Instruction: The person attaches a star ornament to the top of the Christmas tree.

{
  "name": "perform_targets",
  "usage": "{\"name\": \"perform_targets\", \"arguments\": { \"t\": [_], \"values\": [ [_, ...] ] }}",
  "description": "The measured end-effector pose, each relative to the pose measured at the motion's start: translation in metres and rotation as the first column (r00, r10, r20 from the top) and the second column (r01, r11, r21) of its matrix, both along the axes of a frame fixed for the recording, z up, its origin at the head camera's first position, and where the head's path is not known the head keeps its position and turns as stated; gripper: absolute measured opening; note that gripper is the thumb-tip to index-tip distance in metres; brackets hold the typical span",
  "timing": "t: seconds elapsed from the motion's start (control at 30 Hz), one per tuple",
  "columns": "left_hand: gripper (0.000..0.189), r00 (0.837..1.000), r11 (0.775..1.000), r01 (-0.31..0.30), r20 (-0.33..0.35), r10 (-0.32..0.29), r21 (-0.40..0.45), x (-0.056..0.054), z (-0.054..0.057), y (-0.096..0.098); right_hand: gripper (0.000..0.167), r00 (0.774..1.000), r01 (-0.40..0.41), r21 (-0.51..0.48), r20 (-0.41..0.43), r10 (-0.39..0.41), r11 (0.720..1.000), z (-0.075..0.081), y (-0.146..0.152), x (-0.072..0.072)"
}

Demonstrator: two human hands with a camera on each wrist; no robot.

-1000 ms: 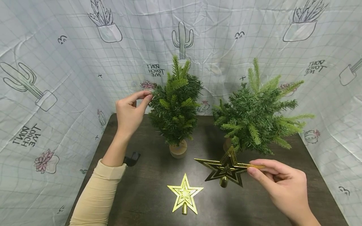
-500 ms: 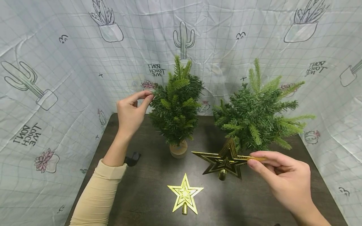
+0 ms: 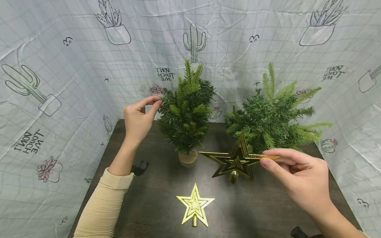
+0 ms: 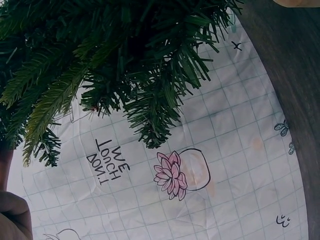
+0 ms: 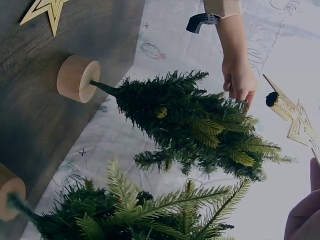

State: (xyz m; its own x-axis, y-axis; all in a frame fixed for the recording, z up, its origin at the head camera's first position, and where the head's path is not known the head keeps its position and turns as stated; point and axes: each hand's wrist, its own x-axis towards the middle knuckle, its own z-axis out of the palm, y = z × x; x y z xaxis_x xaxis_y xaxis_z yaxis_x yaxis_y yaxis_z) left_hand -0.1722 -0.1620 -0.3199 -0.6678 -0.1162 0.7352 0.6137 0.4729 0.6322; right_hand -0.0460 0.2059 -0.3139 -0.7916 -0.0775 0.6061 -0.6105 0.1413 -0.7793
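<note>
In the head view my left hand [image 3: 137, 120] pinches a branch tip on the left side of a small artificial Christmas tree [image 3: 186, 112], which stands upright on a round wooden base [image 3: 188, 158]. Between thumb and fingers, my right hand [image 3: 306, 181] grips one point of a gold star tree topper [image 3: 236, 161]. That star hangs above the table, its socket pointing down, in front of the right-hand tree. A second gold star topper [image 3: 195, 205] lies flat on the table. The right wrist view also shows the held star [image 5: 300, 122], its hollow socket visible.
A second, wider artificial tree [image 3: 274, 115] stands at the back right; its wooden base [image 5: 11, 192] appears in the right wrist view. The dark table [image 3: 154, 195] meets a cactus-print cloth [image 3: 226, 39] at the back and sides. A black mount [image 3: 140, 168] sits at my left wrist.
My right hand has lifted the star topper upward in the head view, so it now overlaps the lower branches of the right tree. The left hand keeps its hold on the branch.
</note>
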Motion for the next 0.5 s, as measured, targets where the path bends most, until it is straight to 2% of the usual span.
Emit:
{"name": "perform_targets", "arguments": {
  "t": [0.17, 0.5],
  "values": [
    [0.008, 1.000, 1.000, 0.001, -0.002, -0.001, -0.002, 0.000, 0.000, 0.000, 0.028, 0.999, -0.039, -0.023, 0.007, 0.039, 0.999, 0.008, 0.000, -0.005],
    [0.008, 1.000, 1.000, -0.004, -0.003, 0.004, -0.007, 0.000, -0.001, 0.000, 0.025, 0.998, -0.069, -0.043, 0.006, 0.069, 0.997, 0.020, -0.005, -0.015]
  ]
}}
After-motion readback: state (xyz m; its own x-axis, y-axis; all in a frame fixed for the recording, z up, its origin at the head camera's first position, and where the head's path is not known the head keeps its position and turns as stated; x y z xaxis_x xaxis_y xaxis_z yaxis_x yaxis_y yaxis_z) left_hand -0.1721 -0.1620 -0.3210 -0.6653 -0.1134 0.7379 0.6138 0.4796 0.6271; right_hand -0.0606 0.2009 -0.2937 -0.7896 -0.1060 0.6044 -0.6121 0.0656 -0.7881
